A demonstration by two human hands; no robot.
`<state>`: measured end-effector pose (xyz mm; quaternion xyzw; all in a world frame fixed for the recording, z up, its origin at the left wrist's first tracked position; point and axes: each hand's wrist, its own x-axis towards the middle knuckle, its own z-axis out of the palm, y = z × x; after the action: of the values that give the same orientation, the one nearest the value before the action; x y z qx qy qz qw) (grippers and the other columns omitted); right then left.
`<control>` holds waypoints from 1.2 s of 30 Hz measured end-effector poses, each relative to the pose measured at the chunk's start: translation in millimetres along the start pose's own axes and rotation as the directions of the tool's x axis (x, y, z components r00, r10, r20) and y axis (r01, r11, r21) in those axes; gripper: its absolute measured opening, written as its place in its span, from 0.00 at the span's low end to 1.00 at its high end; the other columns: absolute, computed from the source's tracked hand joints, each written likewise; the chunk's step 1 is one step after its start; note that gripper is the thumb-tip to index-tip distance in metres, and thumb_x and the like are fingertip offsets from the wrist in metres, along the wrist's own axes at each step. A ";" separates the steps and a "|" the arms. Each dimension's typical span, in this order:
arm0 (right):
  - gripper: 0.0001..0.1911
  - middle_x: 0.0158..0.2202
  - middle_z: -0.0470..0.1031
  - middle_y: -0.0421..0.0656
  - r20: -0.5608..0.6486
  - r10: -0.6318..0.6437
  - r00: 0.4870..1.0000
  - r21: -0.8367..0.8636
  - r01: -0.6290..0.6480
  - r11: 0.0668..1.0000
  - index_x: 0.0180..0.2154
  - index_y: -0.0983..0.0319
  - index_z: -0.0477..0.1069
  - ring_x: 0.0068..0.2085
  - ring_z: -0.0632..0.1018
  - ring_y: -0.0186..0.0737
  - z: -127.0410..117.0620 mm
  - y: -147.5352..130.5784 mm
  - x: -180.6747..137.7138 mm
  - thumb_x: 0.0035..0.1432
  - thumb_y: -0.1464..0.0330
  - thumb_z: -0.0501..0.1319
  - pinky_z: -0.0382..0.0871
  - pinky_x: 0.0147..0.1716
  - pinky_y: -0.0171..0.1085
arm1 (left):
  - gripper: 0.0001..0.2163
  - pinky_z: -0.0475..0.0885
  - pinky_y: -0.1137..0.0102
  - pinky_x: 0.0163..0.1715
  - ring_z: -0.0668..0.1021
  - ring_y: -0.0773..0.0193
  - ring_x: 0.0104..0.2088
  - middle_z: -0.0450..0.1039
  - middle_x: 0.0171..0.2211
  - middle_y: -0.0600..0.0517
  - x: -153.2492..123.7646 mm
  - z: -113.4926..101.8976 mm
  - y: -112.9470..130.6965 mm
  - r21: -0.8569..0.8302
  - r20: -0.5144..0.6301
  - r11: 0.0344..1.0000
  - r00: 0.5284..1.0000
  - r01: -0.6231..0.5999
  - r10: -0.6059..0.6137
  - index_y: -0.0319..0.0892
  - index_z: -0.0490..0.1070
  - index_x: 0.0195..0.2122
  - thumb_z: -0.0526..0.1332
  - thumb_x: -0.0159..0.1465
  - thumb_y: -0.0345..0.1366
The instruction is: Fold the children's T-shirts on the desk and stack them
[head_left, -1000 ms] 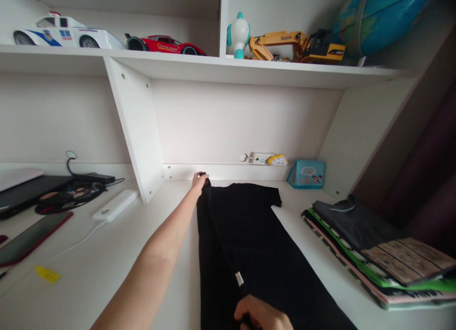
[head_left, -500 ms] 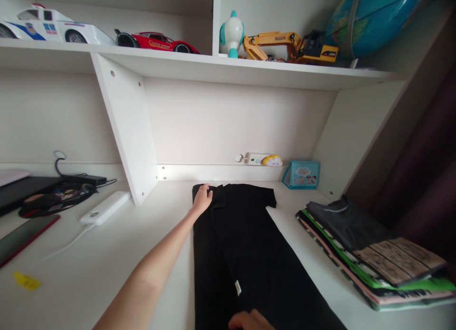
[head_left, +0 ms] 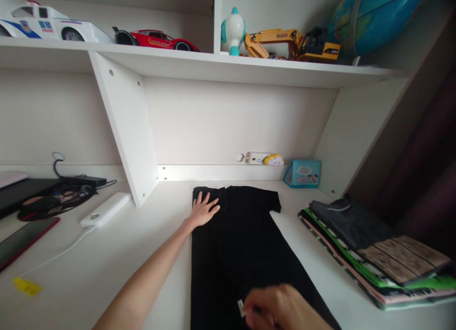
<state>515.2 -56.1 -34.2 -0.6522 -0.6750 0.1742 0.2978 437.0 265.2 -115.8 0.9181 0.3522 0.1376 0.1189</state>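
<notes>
A black T-shirt (head_left: pixel 252 244) lies lengthwise on the white desk, its left side folded inward and a short sleeve sticking out at the far right. My left hand (head_left: pixel 204 211) rests flat near the far left corner, on the folded-over sleeve, fingers spread. Closer to me, my right hand (head_left: pixel 281 306) hovers over or touches the shirt's lower part, slightly blurred, with its fingers curled inward. Whatever those fingers hold, if anything, is hidden. A small white tag (head_left: pixel 241 308) on the shirt shows just left of the right hand.
Folded clothes (head_left: pixel 374 254) are stacked on the right. A blue desk calendar (head_left: pixel 305 173) and a power strip (head_left: pixel 257 158) are at the back. On the left lie a white charger (head_left: pixel 106 210) with a cable, a phone (head_left: pixel 26 242) and a yellow label (head_left: pixel 27 286). Toys line the shelf (head_left: pixel 249 70) overhead.
My left hand has opened out flat and come slightly toward me on the folded sleeve. My right hand has moved up into view from the bottom edge, beside the tag.
</notes>
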 end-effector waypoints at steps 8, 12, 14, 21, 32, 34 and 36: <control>0.10 0.34 0.72 0.43 -0.041 0.402 0.915 -0.114 -0.404 0.908 0.37 0.66 0.70 0.36 0.74 0.34 -18.1 62.3 196.1 0.59 0.67 0.54 0.67 0.37 0.35 | 0.25 0.49 0.62 0.59 0.45 0.55 0.62 0.44 0.62 0.39 8.1 8.7 -13.1 -0.033 -0.165 0.980 0.966 0.197 -0.199 0.28 0.43 0.61 0.41 0.65 0.34; 0.17 0.45 0.68 0.45 -0.071 0.534 0.843 -0.066 -0.538 0.840 0.47 0.65 0.64 0.42 0.72 0.37 11.4 83.7 240.5 0.59 0.62 0.55 0.69 0.40 0.42 | 0.24 0.49 0.62 0.59 0.45 0.56 0.62 0.45 0.62 0.40 10.1 10.0 -16.2 0.000 -0.154 0.984 0.973 0.177 -0.175 0.29 0.45 0.61 0.42 0.63 0.32; 0.17 0.46 0.67 0.46 -0.086 0.581 0.810 -0.048 -0.586 0.809 0.48 0.64 0.63 0.43 0.72 0.38 22.9 87.3 250.3 0.59 0.63 0.55 0.68 0.40 0.42 | 0.24 0.48 0.61 0.59 0.44 0.56 0.62 0.44 0.62 0.40 9.9 10.2 -16.5 0.017 -0.142 0.986 0.976 0.169 -0.165 0.28 0.47 0.60 0.42 0.63 0.32; 0.17 0.46 0.67 0.45 -0.164 0.584 0.795 -0.047 -0.598 0.800 0.48 0.64 0.64 0.43 0.72 0.38 35.8 93.4 262.7 0.59 0.63 0.55 0.68 0.40 0.42 | 0.25 0.46 0.60 0.59 0.41 0.53 0.62 0.40 0.63 0.40 11.4 11.7 -16.0 0.069 -0.133 0.979 0.974 0.192 -0.182 0.29 0.47 0.61 0.42 0.63 0.35; 0.23 0.57 0.58 0.51 -0.145 0.232 0.962 -0.327 -0.268 0.907 0.58 0.62 0.51 0.58 0.58 0.44 45.9 77.6 236.4 0.61 0.71 0.47 0.53 0.54 0.44 | 0.26 0.48 0.50 0.55 0.47 0.44 0.61 0.44 0.63 0.44 9.4 8.0 -10.8 0.123 -0.067 0.950 0.958 0.286 -0.280 0.45 0.51 0.61 0.39 0.64 0.49; 0.20 0.58 0.59 0.47 -0.032 0.156 0.987 -0.355 -0.158 0.921 0.55 0.60 0.57 0.59 0.57 0.43 47.8 78.4 228.1 0.61 0.67 0.48 0.50 0.55 0.46 | 0.25 0.48 0.50 0.55 0.47 0.44 0.61 0.44 0.63 0.45 8.9 7.0 -9.9 0.140 -0.067 0.949 0.959 0.284 -0.277 0.45 0.51 0.61 0.39 0.64 0.47; 0.21 0.59 0.56 0.48 0.025 0.124 0.992 -0.378 -0.106 0.920 0.56 0.61 0.57 0.60 0.55 0.46 48.7 79.7 218.0 0.62 0.64 0.47 0.49 0.55 0.51 | 0.25 0.47 0.50 0.55 0.47 0.45 0.61 0.43 0.63 0.45 8.8 6.9 -9.7 0.140 -0.064 0.949 0.959 0.281 -0.275 0.45 0.51 0.61 0.38 0.64 0.47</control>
<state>552.5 173.0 -82.9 -0.7311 -0.6635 0.0747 0.1401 439.6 277.3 -123.8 0.8623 0.4898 0.1131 0.0612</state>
